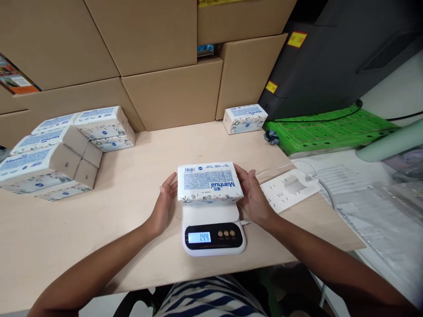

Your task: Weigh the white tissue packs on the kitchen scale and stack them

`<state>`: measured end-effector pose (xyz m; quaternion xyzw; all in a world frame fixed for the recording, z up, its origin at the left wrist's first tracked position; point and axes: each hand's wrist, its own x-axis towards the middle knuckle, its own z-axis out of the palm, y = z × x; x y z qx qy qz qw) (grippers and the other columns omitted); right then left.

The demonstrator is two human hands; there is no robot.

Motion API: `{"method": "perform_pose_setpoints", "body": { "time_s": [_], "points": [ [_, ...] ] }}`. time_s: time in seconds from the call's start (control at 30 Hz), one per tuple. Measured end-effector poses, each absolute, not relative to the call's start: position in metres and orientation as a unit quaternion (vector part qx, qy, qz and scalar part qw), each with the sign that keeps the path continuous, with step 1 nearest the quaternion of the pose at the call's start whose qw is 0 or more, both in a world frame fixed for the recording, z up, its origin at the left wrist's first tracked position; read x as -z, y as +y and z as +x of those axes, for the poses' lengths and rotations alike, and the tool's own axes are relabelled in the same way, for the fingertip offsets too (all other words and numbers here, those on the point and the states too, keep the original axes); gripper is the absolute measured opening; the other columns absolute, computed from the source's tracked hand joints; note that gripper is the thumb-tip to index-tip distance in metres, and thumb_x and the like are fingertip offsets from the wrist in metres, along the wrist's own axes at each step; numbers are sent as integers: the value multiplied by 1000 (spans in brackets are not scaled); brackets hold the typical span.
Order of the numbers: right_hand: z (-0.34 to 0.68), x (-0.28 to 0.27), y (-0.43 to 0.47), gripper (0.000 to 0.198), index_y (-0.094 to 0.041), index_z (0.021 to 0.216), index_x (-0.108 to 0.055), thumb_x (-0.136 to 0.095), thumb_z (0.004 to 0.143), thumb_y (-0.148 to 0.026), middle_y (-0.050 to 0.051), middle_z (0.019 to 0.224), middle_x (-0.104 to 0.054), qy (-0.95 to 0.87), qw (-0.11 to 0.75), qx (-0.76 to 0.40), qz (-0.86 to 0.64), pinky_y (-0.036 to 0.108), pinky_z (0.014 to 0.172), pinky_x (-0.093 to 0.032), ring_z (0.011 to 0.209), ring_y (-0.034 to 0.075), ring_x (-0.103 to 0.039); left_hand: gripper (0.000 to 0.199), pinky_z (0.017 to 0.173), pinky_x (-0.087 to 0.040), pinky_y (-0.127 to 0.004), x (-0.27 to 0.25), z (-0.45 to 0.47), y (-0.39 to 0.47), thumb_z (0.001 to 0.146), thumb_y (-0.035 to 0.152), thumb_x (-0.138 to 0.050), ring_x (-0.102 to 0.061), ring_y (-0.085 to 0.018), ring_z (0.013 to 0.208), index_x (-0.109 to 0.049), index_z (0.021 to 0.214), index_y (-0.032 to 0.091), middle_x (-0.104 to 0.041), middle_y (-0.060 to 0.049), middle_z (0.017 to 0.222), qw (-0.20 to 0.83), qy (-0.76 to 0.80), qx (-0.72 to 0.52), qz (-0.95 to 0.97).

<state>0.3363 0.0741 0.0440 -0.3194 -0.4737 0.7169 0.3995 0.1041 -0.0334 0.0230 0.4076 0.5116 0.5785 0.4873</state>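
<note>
A white soft pack of Manhua tissues with blue print lies on the platform of a white kitchen scale. The lit display appears to read 1.44. My left hand is beside the pack's left end, fingers apart and the thumb off the wrapper; whether the fingertips touch it I cannot tell. At the other end, my right hand has its fingers stretched along the pack's right side, partly hidden behind it, with the thumb raised away. A white cable plug enters the scale's right side.
Several more tissue packs are stacked at the left, and a single pack stands at the back. Cardboard boxes wall off the rear. To the right are a white power strip, a green crate and plastic wrapping.
</note>
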Motion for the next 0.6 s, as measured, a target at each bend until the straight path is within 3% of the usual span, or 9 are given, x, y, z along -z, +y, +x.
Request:
{"method": "perform_pose_setpoints", "body": {
  "time_s": [0.27, 0.37, 0.47, 0.53, 0.6],
  "points": [
    [348, -58, 69, 82, -37, 146, -65, -48, 90, -94, 3, 162, -63, -474, 392, -714, -335, 58, 135, -35, 164, 32, -41, 88, 132, -33, -62, -41, 89, -22, 97, 87, -31, -28, -41, 167, -52, 154, 23, -39, -13, 177, 502, 548, -604, 287],
    [371, -91, 87, 75, -36, 143, -68, -50, 93, -89, 3, 166, -59, -508, 388, -703, -310, 56, 136, -34, 163, 31, -42, 72, 129, -41, -59, -78, 63, -9, 102, 76, -34, -35, -40, 165, -60, 139, 20, -40, -16, 175, 527, 597, -583, 163],
    [386, -121, 144, 67, -40, 143, -67, -60, 93, -83, -2, 170, -54, -598, 461, -574, -317, 50, 137, -29, 166, 27, -37, 54, 130, -41, -57, -123, 42, 17, 105, 65, -44, -36, -36, 164, -65, 129, 21, -44, -12, 173, 483, 602, -599, 213],
    [383, -134, 198, 62, -37, 144, -67, -61, 96, -76, 3, 162, -63, -639, 427, -509, -388, 52, 134, -36, 160, 29, -46, 52, 131, -38, -56, -141, 38, 45, 103, 64, -51, -34, -35, 165, -63, 133, 23, -43, -11, 174, 455, 594, -592, 300],
    [372, -142, 253, 59, -28, 143, -68, -48, 105, -68, 11, 151, -72, -676, 320, -467, -473, 50, 122, -51, 147, 31, -61, 62, 130, -37, -54, -145, 40, 82, 100, 71, -51, -29, -35, 167, -58, 143, 26, -35, -10, 179, 461, 606, -536, 364]
  ]
}}
